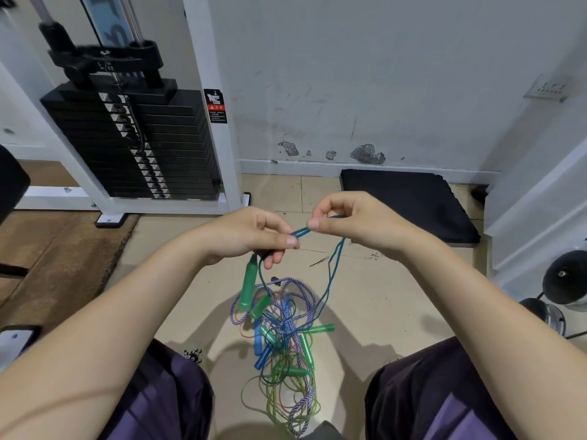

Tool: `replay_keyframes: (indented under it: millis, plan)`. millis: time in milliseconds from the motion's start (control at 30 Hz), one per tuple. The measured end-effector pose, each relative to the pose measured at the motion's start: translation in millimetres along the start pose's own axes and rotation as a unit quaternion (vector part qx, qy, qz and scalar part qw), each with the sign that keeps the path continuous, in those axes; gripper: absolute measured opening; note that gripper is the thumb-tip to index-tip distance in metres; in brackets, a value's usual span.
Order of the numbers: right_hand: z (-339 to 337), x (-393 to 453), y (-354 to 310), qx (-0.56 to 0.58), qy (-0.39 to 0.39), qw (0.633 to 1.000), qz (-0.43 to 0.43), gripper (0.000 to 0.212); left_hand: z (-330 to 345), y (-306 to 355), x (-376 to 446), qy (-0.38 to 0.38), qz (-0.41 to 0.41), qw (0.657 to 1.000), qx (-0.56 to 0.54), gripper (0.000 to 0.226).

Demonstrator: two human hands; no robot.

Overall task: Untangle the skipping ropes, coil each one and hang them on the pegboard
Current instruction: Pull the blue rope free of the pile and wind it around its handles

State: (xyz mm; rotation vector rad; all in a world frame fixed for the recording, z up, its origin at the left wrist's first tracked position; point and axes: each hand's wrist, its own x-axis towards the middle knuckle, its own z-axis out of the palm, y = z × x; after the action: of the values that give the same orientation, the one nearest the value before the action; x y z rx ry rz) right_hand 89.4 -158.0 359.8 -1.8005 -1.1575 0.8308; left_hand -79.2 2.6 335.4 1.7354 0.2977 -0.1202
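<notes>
Tan floor tiles [365, 281] lay under a messy rope pile [282, 338]. Both my left hand [251, 233] and right hand [352, 220] pinched one blue rope [333, 268], and its green handle [249, 287] hung down.

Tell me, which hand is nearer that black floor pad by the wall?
The right hand. It hovers just in front of the black pad's near left corner, pinching the blue rope. The left hand sits farther left, holding the same rope.
</notes>
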Motion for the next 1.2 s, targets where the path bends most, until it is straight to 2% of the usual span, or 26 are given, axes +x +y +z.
replay_keyframes:
  millis: [67, 133, 233, 300, 367, 467, 667, 833, 967, 1100, 1200]
  plan:
    - [-8.2, 1.7, 1.6, 0.019, 0.043, 0.999, 0.001, 0.016, -5.4, -2.8, -3.4, -0.012, -0.032, 0.997, 0.064, 0.021]
    - [-15.1, 1.2, 3.1, 0.028, 0.037, 0.999, 0.002, 0.012, -8.9, -5.9, -5.1, 0.003, -0.038, 0.996, 0.075, 0.014]
    - [-14.1, -3.3, 2.2, 0.071, -0.064, 0.995, 0.005, 0.011, -7.3, -6.2, -4.7, 0.037, -0.014, 0.999, 0.033, 0.015]
    - [-4.4, -5.7, 0.5, 0.089, -0.126, 0.988, 0.018, 0.014, -1.2, -4.4, -4.4, 0.028, -0.004, 0.999, 0.026, 0.016]
    - [7.4, -5.0, -1.2, 0.048, -0.146, 0.988, 0.022, 0.016, 4.8, -1.8, -4.6, 0.007, 0.004, 0.999, 0.033, 0.017]
    - [15.0, -0.6, -1.4, 0.008, -0.116, 0.993, 0.020, 0.009, 5.4, 1.3, -4.8, -0.007, 0.001, 0.999, 0.032, 0.020]
    - [-1.2, 4.4, 4.3, -0.009, -0.023, 0.999, 0.020, 0.009, -4.4, 1.9, -7.1, -0.015, -0.024, 0.999, -0.017, 0.024]
    - [-18.1, 1.4, 4.2, 0.023, 0.026, 0.999, 0.019, 0.025, -11.9, 2.0, -9.6, 0.002, -0.015, 0.999, -0.035, 0.023]
    - [-11.8, -0.8, 1.2, 0.057, -0.011, 0.998, 0.003, 0.016, -8.4, 2.5, -8.2, 0.023, 0.001, 0.998, -0.066, 0.018]
    - [8.1, -1.1, -0.3, 0.071, -0.086, 0.994, 0.008, 0.012, 5.9, 3.4, -6.1, -0.014, 0.010, 0.996, -0.084, 0.024]
    - [11.5, -0.2, -2.0, 0.056, -0.079, 0.995, 0.009, 0.009, 7.5, 4.0, -6.0, -0.020, 0.001, 0.996, -0.085, 0.027]
